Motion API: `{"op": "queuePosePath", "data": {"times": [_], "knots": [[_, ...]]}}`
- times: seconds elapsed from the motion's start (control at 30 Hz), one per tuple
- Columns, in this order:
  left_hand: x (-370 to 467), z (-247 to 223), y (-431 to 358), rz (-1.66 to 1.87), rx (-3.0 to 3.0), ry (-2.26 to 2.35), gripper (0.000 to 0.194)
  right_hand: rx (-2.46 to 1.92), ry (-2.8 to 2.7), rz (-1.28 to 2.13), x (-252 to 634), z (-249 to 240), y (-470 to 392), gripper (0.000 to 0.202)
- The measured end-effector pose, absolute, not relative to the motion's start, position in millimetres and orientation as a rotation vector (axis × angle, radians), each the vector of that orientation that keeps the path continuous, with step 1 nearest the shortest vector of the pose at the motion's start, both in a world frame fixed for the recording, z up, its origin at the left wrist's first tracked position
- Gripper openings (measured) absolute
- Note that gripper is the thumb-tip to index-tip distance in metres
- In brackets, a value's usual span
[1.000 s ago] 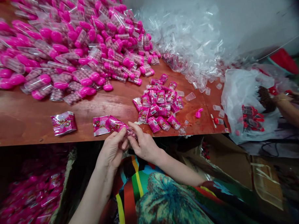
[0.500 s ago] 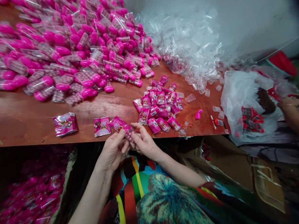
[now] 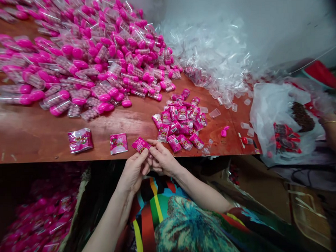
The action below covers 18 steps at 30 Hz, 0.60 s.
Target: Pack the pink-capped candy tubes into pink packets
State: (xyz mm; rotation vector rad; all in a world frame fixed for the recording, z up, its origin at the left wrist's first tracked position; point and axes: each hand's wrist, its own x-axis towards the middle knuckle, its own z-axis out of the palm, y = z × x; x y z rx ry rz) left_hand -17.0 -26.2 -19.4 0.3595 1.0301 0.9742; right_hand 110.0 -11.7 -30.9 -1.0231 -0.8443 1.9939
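Observation:
At the table's front edge, my left hand (image 3: 133, 170) and my right hand (image 3: 166, 160) meet with fingers closed around one small item. A pink printed label sleeve (image 3: 140, 144) sticks out beyond the fingertips, pinched by my left thumb. The small container of pink candy balls at its near end is mostly hidden by my fingers. To the left lie a flat pink sleeve (image 3: 119, 143) and a stack of such sleeves (image 3: 80, 140). Just right of my hands is a heap of small sleeved candy containers (image 3: 181, 118).
Many pink-capped candy tubes (image 3: 80, 63) cover the back left. Clear plastic pieces (image 3: 209, 47) pile up behind. A loose pink cap (image 3: 224, 131) and a plastic bag (image 3: 262, 108) lie to the right, near another person's arm (image 3: 335, 135). Below left, a box holds pink packs (image 3: 47, 218).
The view has shifted slightly. My fingers have closed further over the candy container, hiding its balls, and the held sleeve now sits apart from the flat sleeve on the left.

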Motion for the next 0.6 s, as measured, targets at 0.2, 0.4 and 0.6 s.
{"op": "queuePosePath", "data": {"times": [0.2, 0.4, 0.6], "knots": [[-11, -19, -24, 1.079, 0.421, 1.239, 0.037, -0.959, -1.074, 1.945, 122, -47, -18, 0.069], [-2, -20, -27, 1.076, 0.498, 1.212, 0.036, -1.036, -1.002, 1.822, 117, -57, -19, 0.064], [0, -23, -30, 1.083, 0.511, 1.208, 0.037, -1.023, -0.814, 1.841, 117, -56, -19, 0.060]]}}
